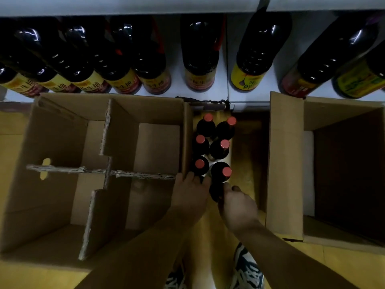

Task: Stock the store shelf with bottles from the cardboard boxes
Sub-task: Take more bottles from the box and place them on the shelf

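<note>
Six bottles parked in pairs just right of the divided box, staged for the shelf beyond it I guess, right hand wrapped round a seventh bottle there too, left hand against the box's right wall, can't tell if it's gripping anything.

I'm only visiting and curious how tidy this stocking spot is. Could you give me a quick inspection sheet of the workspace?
Surface: yellow floor.
Job's things: six red-capped bottles upright on the floor between a divided box, empty as far as seen, and a second box, open, interior dark; shelf partly stocked.
Clutter: nothing seen.
Grippers: right hand grips a seventh bottle; left hand beside it, grip unclear.
Cables: nothing seen.
Surroundings: shoes at the bottom edge.
</note>
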`<action>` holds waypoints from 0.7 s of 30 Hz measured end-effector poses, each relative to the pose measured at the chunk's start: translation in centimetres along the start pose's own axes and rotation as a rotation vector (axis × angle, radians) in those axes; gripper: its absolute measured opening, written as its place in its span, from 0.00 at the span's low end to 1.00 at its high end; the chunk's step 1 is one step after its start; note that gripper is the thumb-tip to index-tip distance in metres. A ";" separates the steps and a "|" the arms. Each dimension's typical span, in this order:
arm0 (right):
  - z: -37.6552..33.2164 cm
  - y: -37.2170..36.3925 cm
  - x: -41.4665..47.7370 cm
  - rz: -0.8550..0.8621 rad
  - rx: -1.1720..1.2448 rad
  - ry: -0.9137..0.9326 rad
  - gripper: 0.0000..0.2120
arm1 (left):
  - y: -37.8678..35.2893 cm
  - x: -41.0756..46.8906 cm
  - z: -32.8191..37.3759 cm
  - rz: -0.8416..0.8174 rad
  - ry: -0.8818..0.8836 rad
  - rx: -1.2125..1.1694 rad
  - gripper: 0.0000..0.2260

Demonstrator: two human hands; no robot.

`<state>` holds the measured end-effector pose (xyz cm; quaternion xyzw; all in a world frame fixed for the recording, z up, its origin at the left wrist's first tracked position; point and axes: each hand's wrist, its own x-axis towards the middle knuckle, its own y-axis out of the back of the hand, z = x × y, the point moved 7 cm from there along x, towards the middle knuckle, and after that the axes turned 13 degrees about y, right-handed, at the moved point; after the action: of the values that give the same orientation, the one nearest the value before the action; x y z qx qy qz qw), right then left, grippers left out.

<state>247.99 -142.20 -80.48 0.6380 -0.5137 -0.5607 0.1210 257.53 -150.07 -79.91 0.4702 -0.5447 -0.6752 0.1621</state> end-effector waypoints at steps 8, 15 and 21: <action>-0.2 1.2 -1.8 0.013 -0.046 0.010 0.17 | 0.7 -1.8 -0.4 -0.039 -0.022 -0.058 0.14; -1.5 5.2 -6.5 0.040 -0.004 0.005 0.15 | 6.1 -5.1 0.6 -0.016 0.023 -0.175 0.10; -4.3 12.1 -12.0 0.121 -0.001 0.019 0.13 | 14.3 -9.8 0.4 -0.023 0.047 -0.188 0.12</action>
<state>247.15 -139.88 -63.08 0.6109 -0.5498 -0.5468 0.1599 257.95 -147.67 -62.74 0.4748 -0.4694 -0.7140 0.2106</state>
